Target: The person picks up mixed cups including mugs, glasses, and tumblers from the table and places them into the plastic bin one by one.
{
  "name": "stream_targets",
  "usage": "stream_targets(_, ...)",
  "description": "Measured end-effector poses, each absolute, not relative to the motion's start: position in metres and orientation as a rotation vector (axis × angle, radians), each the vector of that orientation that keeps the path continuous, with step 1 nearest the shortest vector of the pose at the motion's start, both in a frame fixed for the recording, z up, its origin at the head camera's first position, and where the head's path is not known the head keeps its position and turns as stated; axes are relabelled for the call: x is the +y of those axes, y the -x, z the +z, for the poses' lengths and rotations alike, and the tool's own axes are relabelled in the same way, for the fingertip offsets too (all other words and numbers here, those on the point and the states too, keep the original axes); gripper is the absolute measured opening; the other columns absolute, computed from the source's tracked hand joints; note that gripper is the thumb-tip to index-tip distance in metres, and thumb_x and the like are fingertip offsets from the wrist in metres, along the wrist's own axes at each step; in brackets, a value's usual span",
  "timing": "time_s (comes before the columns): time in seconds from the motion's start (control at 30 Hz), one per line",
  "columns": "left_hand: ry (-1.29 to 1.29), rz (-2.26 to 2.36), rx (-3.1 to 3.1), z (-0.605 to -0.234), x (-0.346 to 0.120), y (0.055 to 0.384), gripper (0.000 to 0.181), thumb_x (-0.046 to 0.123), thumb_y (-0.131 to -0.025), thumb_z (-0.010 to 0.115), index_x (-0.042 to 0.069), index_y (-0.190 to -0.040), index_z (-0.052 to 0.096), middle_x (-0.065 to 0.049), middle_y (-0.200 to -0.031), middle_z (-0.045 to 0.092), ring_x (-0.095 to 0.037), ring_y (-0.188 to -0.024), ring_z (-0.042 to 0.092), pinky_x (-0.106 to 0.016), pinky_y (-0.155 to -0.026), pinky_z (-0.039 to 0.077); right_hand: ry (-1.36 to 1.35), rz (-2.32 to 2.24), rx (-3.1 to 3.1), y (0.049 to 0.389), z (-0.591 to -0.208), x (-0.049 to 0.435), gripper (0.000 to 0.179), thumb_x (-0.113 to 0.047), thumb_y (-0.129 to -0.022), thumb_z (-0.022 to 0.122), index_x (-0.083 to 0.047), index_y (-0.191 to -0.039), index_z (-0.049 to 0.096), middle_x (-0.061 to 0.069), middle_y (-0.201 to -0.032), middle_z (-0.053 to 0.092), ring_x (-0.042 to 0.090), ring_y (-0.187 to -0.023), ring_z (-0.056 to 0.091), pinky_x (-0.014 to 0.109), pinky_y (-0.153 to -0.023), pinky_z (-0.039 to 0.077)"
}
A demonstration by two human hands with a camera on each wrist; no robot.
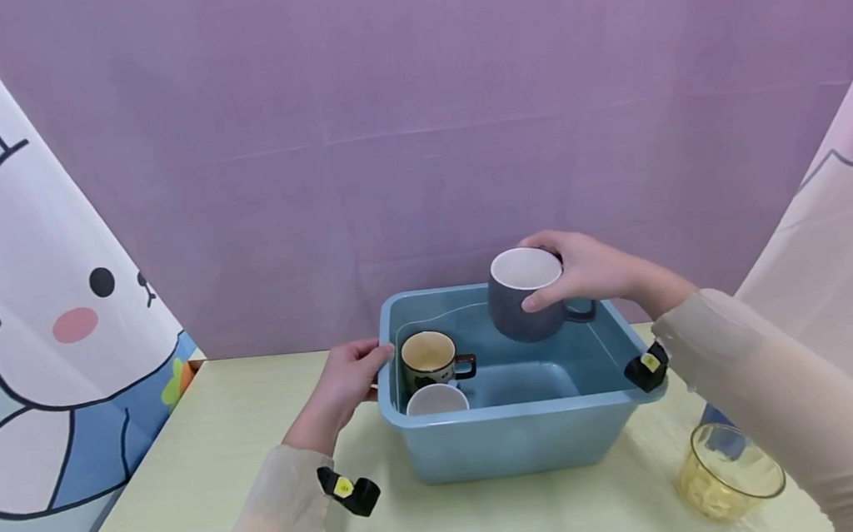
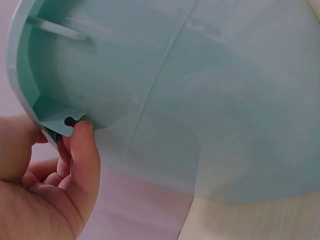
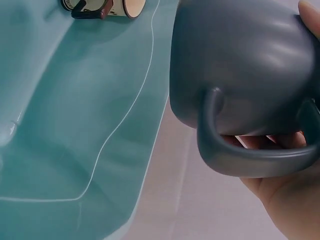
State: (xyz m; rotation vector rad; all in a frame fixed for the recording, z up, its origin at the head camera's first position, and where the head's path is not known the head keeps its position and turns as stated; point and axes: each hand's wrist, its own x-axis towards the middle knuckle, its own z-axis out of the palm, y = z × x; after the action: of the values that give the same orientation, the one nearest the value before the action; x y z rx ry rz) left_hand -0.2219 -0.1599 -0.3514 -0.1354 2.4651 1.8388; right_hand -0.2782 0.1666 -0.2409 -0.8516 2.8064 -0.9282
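Note:
My right hand grips a dark grey mug with a white inside, thumb on the near side and fingers behind. The mug is upright over the back right part of a blue plastic basin; its handle points right in the head view. My left hand pinches the basin's left rim, its fingers curled under the edge. Inside the basin at the left stand a cream mug with a dark handle and, in front of it, a white cup, partly hidden by the front wall.
An amber glass bowl stands on the pale table to the right of the basin. Behind it a blue object is mostly hidden by the right sleeve. A purple cloth hangs behind the basin.

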Motion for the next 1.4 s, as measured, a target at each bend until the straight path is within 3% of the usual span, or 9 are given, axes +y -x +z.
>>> stream_targets(0.33,0.123,1.854,2.457,-0.351,-0.158,0.222,0.035,0.027,-0.096,0.054,0.007,-0.123,0.061,-0.016,-0.101,0.064,-0.019,-0.075,0.062,-0.032,-0.066,0.058,0.864,-0.930,2.797,0.284,-0.243,0.156,0.074,-0.037,-0.068,0.083,-0.013,-0.129,0.048,0.007,-0.119,0.058,0.024,-0.099,0.056,0.037,-0.079,0.049)
stream_targets(0.83,0.121,1.867,2.441,-0.350,-0.157,0.217,0.037,0.028,-0.096,0.053,0.007,-0.126,0.060,-0.017,-0.107,0.064,-0.019,-0.077,0.063,-0.032,-0.067,0.058,0.907,-0.955,2.753,0.296,-0.253,0.147,0.072,-0.036,-0.068,0.083,-0.015,-0.127,0.047,0.006,-0.118,0.057,0.025,-0.100,0.054,0.040,-0.083,0.049)
stream_targets(1.4,0.143,1.853,2.444,-0.348,-0.156,0.214,0.038,0.029,-0.096,0.053,0.008,-0.127,0.059,-0.017,-0.109,0.064,-0.019,-0.078,0.063,-0.031,-0.068,0.058,0.949,-0.952,2.680,0.301,-0.267,0.141,0.074,-0.029,-0.069,0.083,-0.008,-0.129,0.045,0.011,-0.122,0.055,0.028,-0.104,0.054,0.044,-0.088,0.048)
